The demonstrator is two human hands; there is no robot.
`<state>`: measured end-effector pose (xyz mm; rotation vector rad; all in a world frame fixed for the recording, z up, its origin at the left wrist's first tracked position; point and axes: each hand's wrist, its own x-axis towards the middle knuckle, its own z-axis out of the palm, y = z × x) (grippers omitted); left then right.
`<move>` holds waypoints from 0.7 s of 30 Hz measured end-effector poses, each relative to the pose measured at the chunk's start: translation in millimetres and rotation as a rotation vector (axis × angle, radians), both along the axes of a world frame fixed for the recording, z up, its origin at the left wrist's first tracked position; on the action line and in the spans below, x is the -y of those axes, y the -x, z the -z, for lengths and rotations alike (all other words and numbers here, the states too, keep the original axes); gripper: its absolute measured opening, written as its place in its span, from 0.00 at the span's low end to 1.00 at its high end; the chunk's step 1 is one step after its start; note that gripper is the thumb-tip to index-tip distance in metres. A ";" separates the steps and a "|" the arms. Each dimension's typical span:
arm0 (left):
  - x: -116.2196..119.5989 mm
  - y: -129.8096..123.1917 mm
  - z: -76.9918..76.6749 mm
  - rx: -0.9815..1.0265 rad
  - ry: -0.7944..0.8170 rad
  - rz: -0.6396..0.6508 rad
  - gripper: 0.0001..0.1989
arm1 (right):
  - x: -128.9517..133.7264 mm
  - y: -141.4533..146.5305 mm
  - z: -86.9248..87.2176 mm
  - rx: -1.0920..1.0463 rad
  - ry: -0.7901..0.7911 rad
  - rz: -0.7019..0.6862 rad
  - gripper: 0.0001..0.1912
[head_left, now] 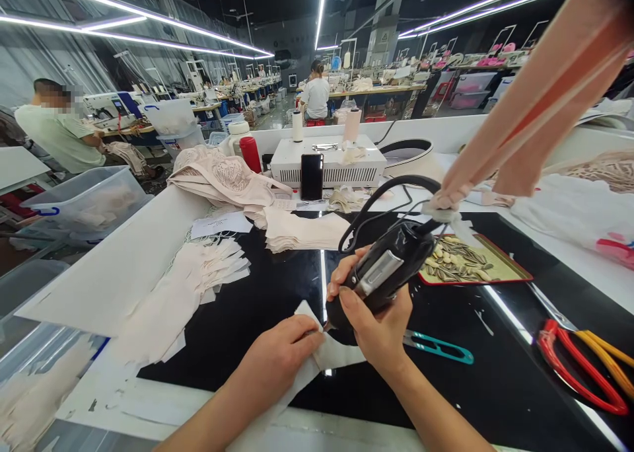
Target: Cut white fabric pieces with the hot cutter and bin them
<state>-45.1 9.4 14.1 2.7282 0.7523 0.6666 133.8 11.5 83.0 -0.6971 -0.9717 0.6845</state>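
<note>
My right hand point(374, 320) grips a black corded hand tool point(384, 270) with a silver plate, its tip pointing down at a small pale fabric piece point(334, 354) on the glossy black worktop point(277, 287). My left hand point(277, 359) lies flat on that fabric piece and holds it down, fingertips close to the tool's tip. The tool's black cable point(381, 197) loops up behind it. Teal thread snips point(438, 347) lie just right of my right wrist.
Stacks of cut beige pieces point(198, 273) and folded fabric point(302, 230) lie to the left. A tray of sunflower seeds point(468, 260), red and yellow scissors point(584, 363), a white machine box point(329, 161) with a phone point(312, 176), and hanging pink strips point(545, 88) surround me. Other people sit at distant tables.
</note>
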 end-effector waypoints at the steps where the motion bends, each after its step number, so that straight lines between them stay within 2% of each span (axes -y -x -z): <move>1: 0.4 0.3 -0.1 -0.007 -0.002 0.000 0.17 | 0.1 -0.2 0.6 0.005 -0.001 0.000 0.19; 6: 2.2 0.3 -3.4 -0.041 -0.051 -0.004 0.16 | 1.9 -2.9 1.3 0.013 -0.009 -0.028 0.16; 11: 2.5 -1.1 -5.2 -0.046 -0.105 -0.004 0.16 | 6.2 -6.5 -2.2 -0.032 -0.035 0.007 0.18; 21: 2.6 -1.7 -9.7 -0.041 -0.125 -0.008 0.15 | 8.6 -8.0 2.3 0.017 -0.011 0.017 0.16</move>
